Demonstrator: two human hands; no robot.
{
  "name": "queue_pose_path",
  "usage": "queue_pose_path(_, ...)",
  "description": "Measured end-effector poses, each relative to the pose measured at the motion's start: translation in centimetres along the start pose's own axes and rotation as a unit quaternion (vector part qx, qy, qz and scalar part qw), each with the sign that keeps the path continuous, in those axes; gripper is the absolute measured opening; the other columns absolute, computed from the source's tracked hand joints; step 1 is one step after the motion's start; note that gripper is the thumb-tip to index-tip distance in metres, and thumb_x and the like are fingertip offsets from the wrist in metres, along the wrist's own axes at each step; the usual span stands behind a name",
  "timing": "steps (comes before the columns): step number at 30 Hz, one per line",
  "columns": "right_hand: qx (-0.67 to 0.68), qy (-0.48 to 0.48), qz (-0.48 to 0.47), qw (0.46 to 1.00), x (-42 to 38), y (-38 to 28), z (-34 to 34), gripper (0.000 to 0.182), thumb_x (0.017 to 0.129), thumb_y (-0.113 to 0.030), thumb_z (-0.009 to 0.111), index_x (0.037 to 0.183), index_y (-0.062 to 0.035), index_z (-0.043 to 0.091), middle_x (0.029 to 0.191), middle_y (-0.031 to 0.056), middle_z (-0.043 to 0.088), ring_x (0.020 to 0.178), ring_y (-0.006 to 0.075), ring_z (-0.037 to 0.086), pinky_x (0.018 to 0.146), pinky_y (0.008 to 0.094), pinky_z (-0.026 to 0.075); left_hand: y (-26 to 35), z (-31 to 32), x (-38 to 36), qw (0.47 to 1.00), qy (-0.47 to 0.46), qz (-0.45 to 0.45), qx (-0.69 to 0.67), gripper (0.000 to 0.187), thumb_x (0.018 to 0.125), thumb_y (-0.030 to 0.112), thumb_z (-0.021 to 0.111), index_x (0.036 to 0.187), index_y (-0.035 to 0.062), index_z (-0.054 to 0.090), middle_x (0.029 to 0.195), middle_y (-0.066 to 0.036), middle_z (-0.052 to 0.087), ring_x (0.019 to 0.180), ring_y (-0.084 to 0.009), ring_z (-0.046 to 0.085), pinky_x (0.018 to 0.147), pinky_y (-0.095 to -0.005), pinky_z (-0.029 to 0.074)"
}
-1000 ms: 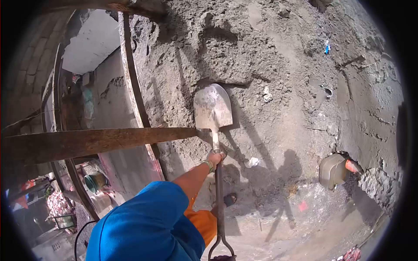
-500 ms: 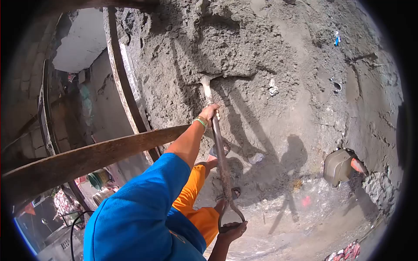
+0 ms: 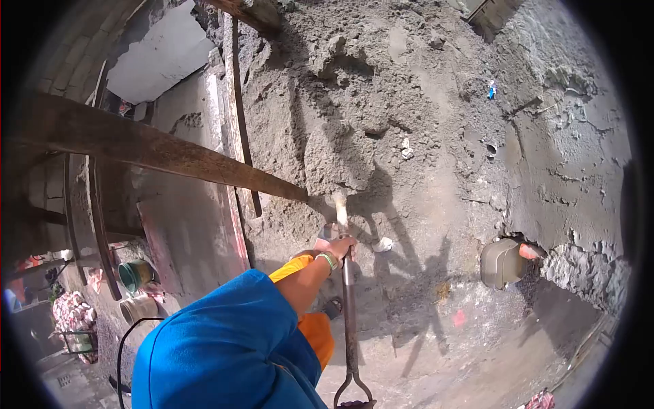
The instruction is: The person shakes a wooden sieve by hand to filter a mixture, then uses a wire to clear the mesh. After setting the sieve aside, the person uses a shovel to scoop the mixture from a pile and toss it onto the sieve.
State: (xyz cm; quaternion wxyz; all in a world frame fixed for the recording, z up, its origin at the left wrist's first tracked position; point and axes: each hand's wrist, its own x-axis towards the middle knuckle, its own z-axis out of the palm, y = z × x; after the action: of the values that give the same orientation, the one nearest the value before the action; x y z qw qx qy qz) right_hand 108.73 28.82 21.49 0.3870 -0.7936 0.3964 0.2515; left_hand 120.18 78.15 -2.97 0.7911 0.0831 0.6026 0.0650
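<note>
My left hand, with a bracelet at the wrist, is closed around the lower shaft of a shovel. At the bottom edge of the view, my right hand grips the shovel's D-shaped handle and is mostly cut off. Beyond the pale socket, the blade is hidden under a lump of wet grey mortar mix. The larger spread of rough mix lies farther ahead on the ground.
A wooden beam slants in from the left, ending near the shovel. A grey plastic container stands at right. Green and pale buckets sit lower left. A white scrap lies near my feet.
The shovel has come back toward me, away from the pile, with mix over its blade. Both hands have moved down the view with it, and the camera view has turned.
</note>
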Motion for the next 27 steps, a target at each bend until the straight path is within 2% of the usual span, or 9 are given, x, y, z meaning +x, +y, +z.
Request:
queue_pose_path(2,0.162,0.049,-0.118,0.978,-1.9,2.0,-4.0,0.048,0.086,-0.055,0.061,0.084,-0.0072,0.053,0.056,0.0065,0.051,0.041,0.0197,0.047,0.036,0.0313,0.038,-4.5,-0.2,-3.2,0.997,0.01,0.005,0.074,0.011,0.081,0.01,0.062,0.076,0.0069,0.054,0.061,-0.005,0.053,0.045,-0.0194,0.053,0.043,-0.0364,0.049)
queue_pose_path(4,0.143,0.009,0.064,0.988,-1.9,4.0,-8.5,0.045,0.086,-0.049,0.064,0.096,-0.0048,0.058,0.063,0.0102,0.059,0.043,0.0232,0.052,0.04,0.0385,0.044,-9.3,-1.8,-4.9,0.996,-0.039,0.02,0.076,0.012,0.08,0.011,0.064,0.075,0.0059,0.055,0.061,-0.006,0.054,0.046,-0.0195,0.054,0.043,-0.0361,0.05)
queue_pose_path(5,0.144,0.006,0.058,0.988,-0.6,6.6,-11.6,0.045,0.086,-0.049,0.064,0.096,-0.0048,0.058,0.063,0.0102,0.059,0.043,0.0232,0.052,0.04,0.0385,0.044,-11.6,-2.4,-6.0,0.996,-0.046,0.025,0.071,0.012,0.081,0.012,0.063,0.075,0.006,0.055,0.061,-0.006,0.053,0.046,-0.0194,0.054,0.044,-0.0361,0.05)
queue_pose_path(6,-0.147,-0.024,-0.054,0.987,0.8,9.9,-15.4,0.044,0.085,-0.046,0.066,0.097,-0.0036,0.06,0.07,0.0111,0.062,0.056,0.0242,0.056,0.054,0.0398,0.046,-13.8,-2.8,-7.1,0.996,-0.055,0.029,0.069,0.013,0.081,0.014,0.063,0.076,0.0061,0.055,0.061,-0.006,0.053,0.046,-0.0193,0.054,0.045,-0.0362,0.05)
queue_pose_path(7,-0.423,-0.047,-0.161,0.89,2.8,13.8,-19.3,0.043,0.083,-0.042,0.067,0.098,-0.0024,0.062,0.077,0.012,0.064,0.069,0.0253,0.059,0.067,0.0411,0.047,-15.8,-2.7,-9.3,0.999,-0.021,0.002,0.048,0.013,0.082,0.015,0.062,0.075,0.0076,0.054,0.061,-0.005,0.054,0.046,-0.0192,0.054,0.045,-0.0375,0.05)
queue_pose_path(8,-0.424,-0.042,-0.164,0.889,3.0,15.2,-20.5,0.043,0.083,-0.042,0.067,0.098,-0.0025,0.062,0.078,0.0121,0.064,0.069,0.0253,0.059,0.067,0.0412,0.047,-18.2,-3.3,-9.9,0.999,-0.027,0.008,0.045,0.013,0.082,0.015,0.062,0.075,0.0076,0.054,0.061,-0.005,0.054,0.046,-0.0192,0.054,0.045,-0.0375,0.05)
queue_pose_path(13,-0.072,-0.027,-0.031,0.997,3.5,15.3,-19.2,0.042,0.083,-0.041,0.068,0.101,-0.0026,0.061,0.079,0.0126,0.064,0.069,0.0258,0.06,0.066,0.0417,0.048,-28.2,-6.5,-13.9,0.999,-0.027,-0.014,0.043,0.012,0.08,0.02,0.062,0.073,0.0131,0.055,0.061,-0.003,0.054,0.049,-0.0212,0.054,0.044,-0.0383,0.046)
queue_pose_path(21,-0.02,-0.068,-0.073,0.995,3.6,12.7,-16.6,0.042,0.083,-0.038,0.069,0.104,-0.0028,0.06,0.082,0.0135,0.064,0.069,0.0264,0.06,0.065,0.0424,0.049,-35.2,-15.5,-16.1,0.995,-0.049,-0.062,-0.066,0.007,0.08,0.015,0.061,0.078,0.0105,0.056,0.063,-0.005,0.053,0.05,-0.0234,0.054,0.046,-0.0413,0.048)
queue_pose_path(27,-0.014,-0.086,-0.124,0.988,0.5,10.3,-13.5,0.043,0.083,-0.036,0.07,0.107,-0.0029,0.059,0.084,0.0141,0.065,0.068,0.0269,0.061,0.063,0.0429,0.05,-29.0,-19.0,-22.7,0.994,0.041,-0.021,-0.099,0.012,0.081,0.01,0.061,0.075,0.0122,0.052,0.059,-0.002,0.049,0.046,-0.0177,0.049,0.043,-0.0363,0.046)
